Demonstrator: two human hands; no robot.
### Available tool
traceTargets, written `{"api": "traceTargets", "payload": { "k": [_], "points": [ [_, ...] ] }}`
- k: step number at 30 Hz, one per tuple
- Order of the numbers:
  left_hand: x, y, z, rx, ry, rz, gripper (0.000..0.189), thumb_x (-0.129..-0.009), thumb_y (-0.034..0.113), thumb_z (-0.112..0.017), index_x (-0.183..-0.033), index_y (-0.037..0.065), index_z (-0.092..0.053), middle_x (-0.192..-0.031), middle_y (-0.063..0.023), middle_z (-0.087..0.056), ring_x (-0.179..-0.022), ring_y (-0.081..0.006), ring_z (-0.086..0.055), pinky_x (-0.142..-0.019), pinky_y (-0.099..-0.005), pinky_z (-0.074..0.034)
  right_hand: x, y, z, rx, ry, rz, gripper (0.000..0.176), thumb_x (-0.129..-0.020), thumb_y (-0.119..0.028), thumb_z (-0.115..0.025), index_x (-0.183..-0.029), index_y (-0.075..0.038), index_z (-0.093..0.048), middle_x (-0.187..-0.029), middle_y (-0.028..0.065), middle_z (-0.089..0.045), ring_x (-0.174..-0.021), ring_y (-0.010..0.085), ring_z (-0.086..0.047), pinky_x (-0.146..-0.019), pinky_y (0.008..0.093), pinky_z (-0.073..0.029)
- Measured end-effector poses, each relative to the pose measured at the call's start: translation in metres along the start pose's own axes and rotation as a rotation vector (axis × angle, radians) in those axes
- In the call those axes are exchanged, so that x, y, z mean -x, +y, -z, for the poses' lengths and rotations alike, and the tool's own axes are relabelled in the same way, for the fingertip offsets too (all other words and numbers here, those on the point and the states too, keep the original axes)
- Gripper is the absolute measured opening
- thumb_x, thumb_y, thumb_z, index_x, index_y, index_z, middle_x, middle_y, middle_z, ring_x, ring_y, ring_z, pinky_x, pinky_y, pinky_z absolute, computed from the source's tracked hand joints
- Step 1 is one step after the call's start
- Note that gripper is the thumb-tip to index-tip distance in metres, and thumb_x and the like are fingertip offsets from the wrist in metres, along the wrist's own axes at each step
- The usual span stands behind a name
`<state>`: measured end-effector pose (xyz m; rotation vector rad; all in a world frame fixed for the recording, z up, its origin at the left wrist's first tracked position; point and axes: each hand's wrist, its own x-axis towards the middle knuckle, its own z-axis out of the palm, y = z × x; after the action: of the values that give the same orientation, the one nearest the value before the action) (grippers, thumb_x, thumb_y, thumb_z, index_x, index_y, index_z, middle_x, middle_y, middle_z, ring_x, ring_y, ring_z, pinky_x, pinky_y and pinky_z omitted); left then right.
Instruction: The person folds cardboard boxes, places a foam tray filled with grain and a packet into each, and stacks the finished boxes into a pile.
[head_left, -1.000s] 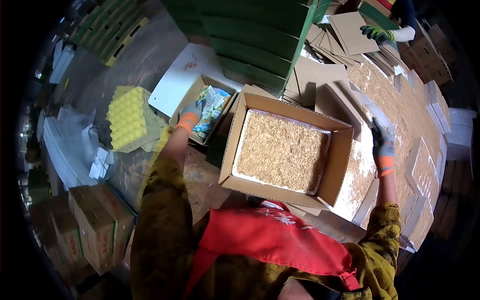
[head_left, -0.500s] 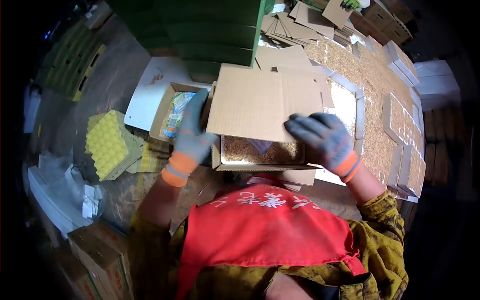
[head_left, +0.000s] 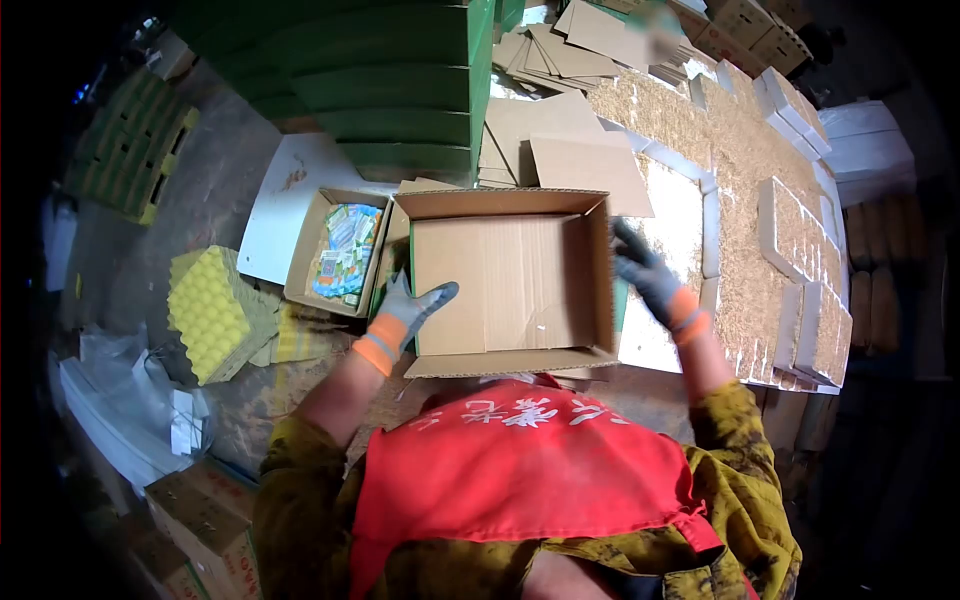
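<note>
An open cardboard box (head_left: 515, 362) stands in front of me, with a flat cardboard sheet (head_left: 500, 280) covering what lies inside. My left hand (head_left: 412, 305), gloved in grey, is at the box's left wall, thumb over the edge and the other fingers outside. At the right wall is my right hand (head_left: 645, 270), its gloved fingers spread and partly hidden beside the wall. To the left, a smaller box (head_left: 300, 250) holds a heap of blue and green packets (head_left: 345, 255).
Green stacked crates (head_left: 400, 100) rise behind the boxes. Loose cardboard sheets (head_left: 590, 170) lie behind, grain-like material (head_left: 740, 220) with white trays to the right. Yellow egg trays (head_left: 207, 315) sit at left. A blurred hand (head_left: 660, 35) shows at the top.
The cardboard sheet is down inside the box, hiding the grain-like contents and packet. The box's walls stand up. Both hands have moved from the sheet area to the box's sides.
</note>
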<state>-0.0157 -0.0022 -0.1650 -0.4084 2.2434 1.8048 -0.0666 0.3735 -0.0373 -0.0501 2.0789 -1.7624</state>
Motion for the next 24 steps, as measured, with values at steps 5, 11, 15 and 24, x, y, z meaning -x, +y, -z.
{"api": "traceTargets", "payload": {
  "k": [5, 11, 15, 24],
  "points": [
    [0.040, 0.086, -0.013, 0.406, -0.100, -0.010, 0.069, -0.079, 0.016, -0.076, -0.136, 0.000, -0.039, -0.122, -0.0106, -0.056, -0.110, -0.0171, -0.055, -0.091, -0.0292, -0.047, -0.025, 0.071, -0.051, -0.124, 0.035, -0.043, 0.071, -0.082, -0.027, -0.074, -0.135, 0.004, -0.039, -0.122, 0.0137, -0.055, -0.108, 0.0183, -0.052, -0.095, 0.0310, -0.043],
    [0.037, 0.148, -0.020, 0.192, -0.080, -0.179, 0.086, -0.076, 0.023, -0.079, -0.141, -0.002, -0.030, -0.135, -0.0129, -0.046, -0.120, -0.0200, -0.047, -0.101, -0.0340, -0.042, 0.013, 0.015, -0.010, -0.300, 0.057, 0.036, 0.058, -0.090, -0.026, -0.058, -0.138, -0.001, -0.037, -0.128, 0.0107, -0.051, -0.115, 0.0189, -0.050, -0.094, 0.0323, -0.044],
    [0.018, 0.229, 0.008, 0.296, -0.075, -0.546, 0.055, -0.095, 0.026, -0.055, -0.140, -0.001, -0.037, -0.137, -0.0086, -0.045, -0.124, -0.0185, -0.044, -0.104, -0.0299, -0.036, 0.024, -0.058, 0.006, -1.062, 0.050, 0.077, 0.046, -0.094, -0.035, -0.052, -0.129, -0.006, -0.050, -0.121, 0.0079, -0.059, -0.108, 0.0211, -0.058, -0.095, 0.0358, -0.048],
    [-0.112, 0.376, 0.215, 0.642, 0.506, -1.004, 0.067, -0.095, 0.050, -0.046, -0.142, 0.003, -0.036, -0.143, -0.0081, -0.040, -0.130, -0.0163, -0.039, -0.110, -0.0285, -0.026, -0.067, -0.235, 0.047, -0.904, -0.184, 0.812, 0.057, -0.095, -0.042, -0.048, -0.131, 0.002, -0.048, -0.130, 0.0155, -0.054, -0.116, 0.0242, -0.054, -0.101, 0.0351, -0.043]
  ]
}}
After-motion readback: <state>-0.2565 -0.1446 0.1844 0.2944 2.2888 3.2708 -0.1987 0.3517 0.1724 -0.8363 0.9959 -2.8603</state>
